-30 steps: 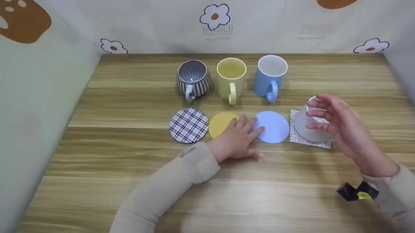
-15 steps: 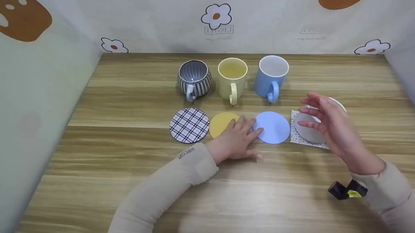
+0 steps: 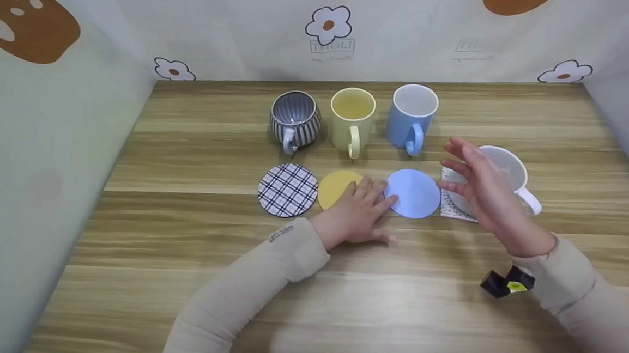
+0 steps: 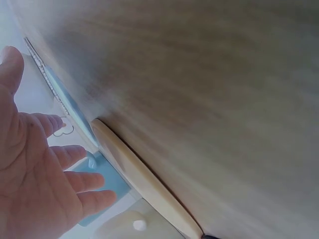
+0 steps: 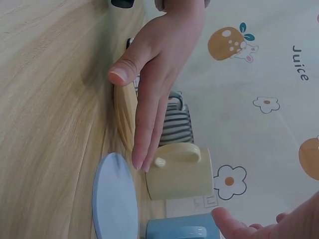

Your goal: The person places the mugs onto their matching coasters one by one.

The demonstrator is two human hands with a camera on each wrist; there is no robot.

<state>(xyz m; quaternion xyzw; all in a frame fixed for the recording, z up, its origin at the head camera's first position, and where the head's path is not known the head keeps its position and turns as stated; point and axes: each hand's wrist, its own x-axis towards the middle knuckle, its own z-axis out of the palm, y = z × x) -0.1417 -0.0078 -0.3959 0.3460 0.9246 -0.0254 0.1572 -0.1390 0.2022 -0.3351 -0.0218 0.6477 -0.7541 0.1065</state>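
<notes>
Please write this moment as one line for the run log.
left hand: flat on yellow coaster | right hand: open beside white mug | white mug: on speckled coaster

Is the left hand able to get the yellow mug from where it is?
Probably yes. The left hand lies flat on the yellow coaster, and the yellow mug stands just behind it with its handle turned toward the hand. Nothing stands between them.
</notes>
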